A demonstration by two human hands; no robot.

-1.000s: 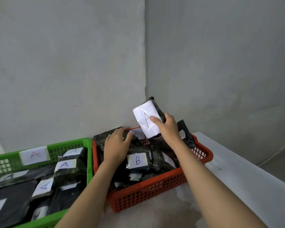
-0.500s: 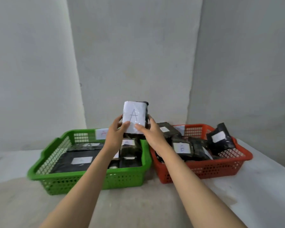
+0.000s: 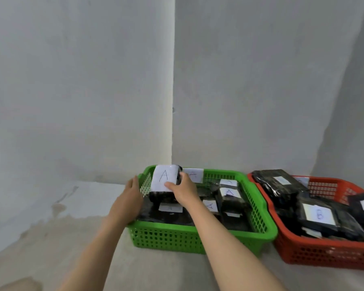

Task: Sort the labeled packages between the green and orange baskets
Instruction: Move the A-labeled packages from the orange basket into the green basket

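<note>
A glossy black plastic package (image 3: 164,195) with a white paper "A" label stands over the left end of the green lattice basket (image 3: 200,234), grasped by the right hand (image 3: 182,191). The left hand (image 3: 130,197) lies outside the basket's left wall, fingers straight, holding nothing. Beside it, the orange basket (image 3: 324,250) holds crinkled black packs.
</note>
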